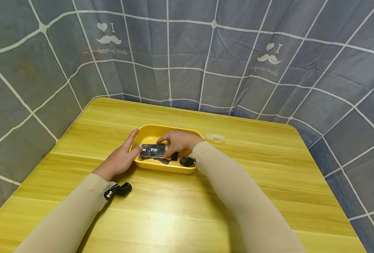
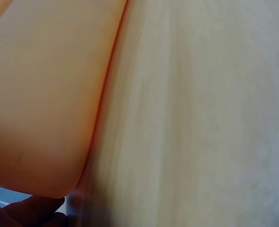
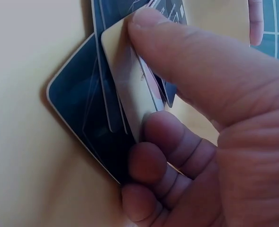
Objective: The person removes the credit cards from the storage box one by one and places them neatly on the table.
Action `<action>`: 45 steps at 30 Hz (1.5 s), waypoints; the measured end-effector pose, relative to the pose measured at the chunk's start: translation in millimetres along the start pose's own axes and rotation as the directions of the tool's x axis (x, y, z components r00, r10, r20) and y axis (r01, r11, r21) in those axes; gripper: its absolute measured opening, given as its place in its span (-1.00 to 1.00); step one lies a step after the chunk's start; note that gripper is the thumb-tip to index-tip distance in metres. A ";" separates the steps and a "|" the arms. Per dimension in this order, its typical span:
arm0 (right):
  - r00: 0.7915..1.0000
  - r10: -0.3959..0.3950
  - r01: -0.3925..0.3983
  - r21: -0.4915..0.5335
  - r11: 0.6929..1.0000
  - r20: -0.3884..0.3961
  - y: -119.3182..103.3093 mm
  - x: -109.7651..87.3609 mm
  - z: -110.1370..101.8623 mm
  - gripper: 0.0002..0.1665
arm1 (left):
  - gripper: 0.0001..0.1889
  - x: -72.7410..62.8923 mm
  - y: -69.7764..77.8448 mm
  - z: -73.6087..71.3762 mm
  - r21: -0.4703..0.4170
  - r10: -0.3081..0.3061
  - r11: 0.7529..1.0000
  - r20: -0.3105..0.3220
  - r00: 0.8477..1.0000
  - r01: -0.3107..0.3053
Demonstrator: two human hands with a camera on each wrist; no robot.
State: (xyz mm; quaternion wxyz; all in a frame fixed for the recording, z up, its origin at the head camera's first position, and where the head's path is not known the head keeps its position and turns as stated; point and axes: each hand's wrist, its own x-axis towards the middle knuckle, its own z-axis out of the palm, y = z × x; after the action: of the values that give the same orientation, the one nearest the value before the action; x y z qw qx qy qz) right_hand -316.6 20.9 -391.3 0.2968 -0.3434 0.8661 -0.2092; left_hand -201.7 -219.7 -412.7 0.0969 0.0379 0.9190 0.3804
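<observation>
A black card marked "Vip" [image 1: 153,150] lies on top of several overlapping dark cards in a yellow plastic bin [image 1: 164,168]. My left hand [image 1: 118,161] holds the bin's left end, thumb over the rim beside the Vip card; in the left wrist view its fingers show dark under the bin's corner. My right hand [image 1: 178,141] reaches in over the far right rim. The right wrist view has its thumb and curled fingers pinching a pale, shiny card [image 3: 125,75] at the edge of the pile, with a dark card [image 3: 75,90] underneath.
The bin stands on a yellow wood-grain table [image 1: 161,211]. By its right end, a small pale translucent piece [image 1: 215,138] lies on the table. Black wrist cameras [image 1: 122,189] stick out from both sleeves. A grey checked curtain [image 1: 187,52] hangs behind and along the sides.
</observation>
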 end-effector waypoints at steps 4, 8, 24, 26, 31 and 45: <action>1.000 -0.007 0.007 -0.004 1.000 -0.010 1.4 1.3 1.1 -0.21 | -0.19 -0.1 0.0 -0.4 -0.005 -0.002 1.000 0.002 1.000 0.002; 1.000 -0.007 0.007 -0.003 1.000 -0.016 1.3 0.8 1.3 -0.22 | -0.19 -0.5 0.3 -0.5 -0.006 -0.002 1.000 0.002 1.000 0.002; 1.000 -0.004 0.004 0.001 1.000 -0.015 0.4 -0.3 1.5 -0.25 | -0.20 -0.6 -2.3 0.1 0.003 0.020 1.000 -0.004 1.000 -0.020; 1.000 -0.008 0.008 -0.002 1.000 -0.011 0.1 -0.6 1.4 -0.25 | -0.20 -0.6 -2.5 0.4 0.005 0.016 1.000 -0.007 1.000 -0.016; 1.000 -0.017 0.017 -0.002 1.000 -0.004 -0.4 -1.0 1.0 -0.25 | -0.20 -0.7 -1.2 0.9 0.014 0.009 1.000 -0.012 1.000 -0.009; 1.000 -0.004 0.005 0.015 1.000 -0.020 1.9 0.1 1.5 -0.23 | -0.19 0.2 -1.3 0.3 0.022 0.011 1.000 -0.009 1.000 -0.010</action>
State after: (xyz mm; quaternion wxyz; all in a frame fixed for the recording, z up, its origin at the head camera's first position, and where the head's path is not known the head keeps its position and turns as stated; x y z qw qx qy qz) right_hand -316.5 21.9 -393.5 0.2902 -0.3410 0.8667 -0.2196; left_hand -201.8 -220.3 -413.9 0.0902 0.0421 0.9234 0.3707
